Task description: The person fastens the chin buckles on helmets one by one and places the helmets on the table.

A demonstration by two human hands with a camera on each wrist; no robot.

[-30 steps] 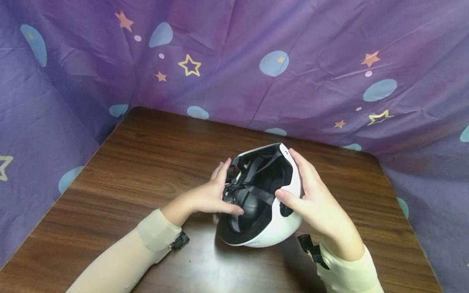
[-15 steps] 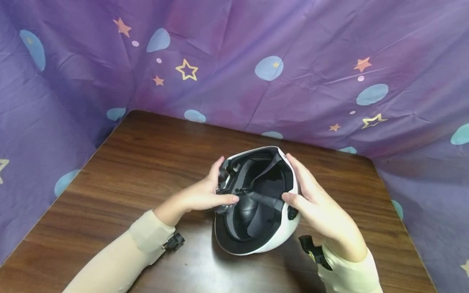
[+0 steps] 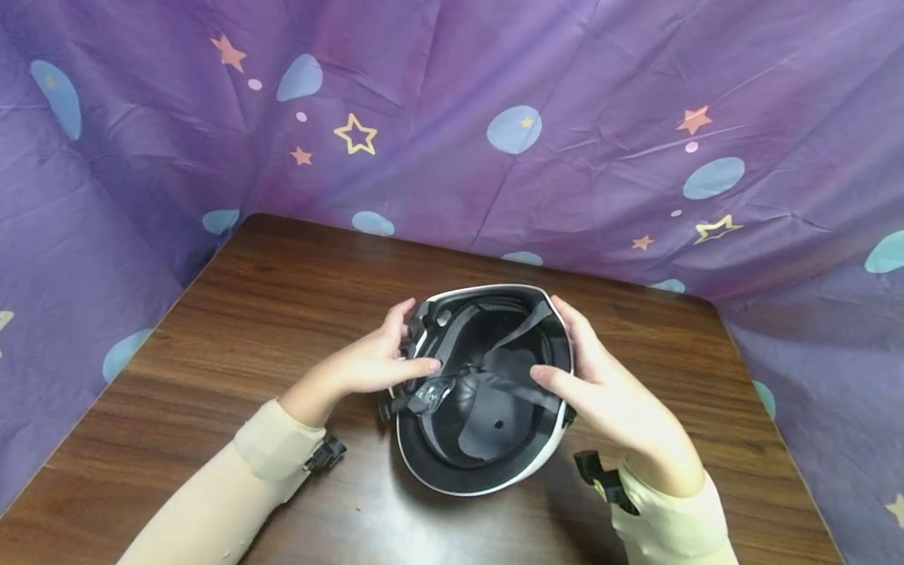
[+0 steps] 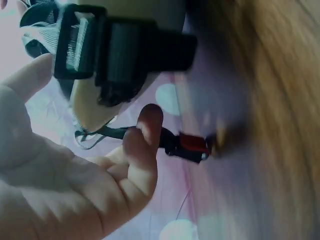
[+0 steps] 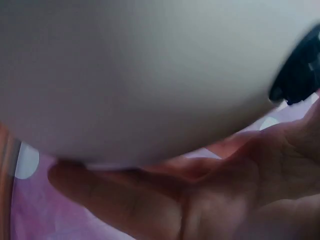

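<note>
A white helmet (image 3: 462,420) with black padded lining is held upside down above the table, its opening facing up toward the head camera. My left hand (image 3: 374,362) grips the left rim, thumb over the edge and fingers outside. On the opposite side, my right hand (image 3: 607,384) holds the rim with its thumb inside; its fingers lie along the smooth white shell (image 5: 150,75) in the right wrist view. Dark straps (image 3: 519,388) cross the opening, and a shiny piece (image 3: 432,394) lies near the left rim. A black and red buckle (image 4: 192,144) dangles beyond the left fingers in the left wrist view.
The brown wood-grain table (image 3: 297,282) extends all around below the helmet. Behind it and at the sides hangs a purple cloth (image 3: 424,94) with stars and blue shapes. Small black devices (image 3: 325,453) are strapped at both wrists.
Both hands have tilted and turned the helmet so more of its inside shows and less of its white shell. The left hand has shifted left with the left rim.
</note>
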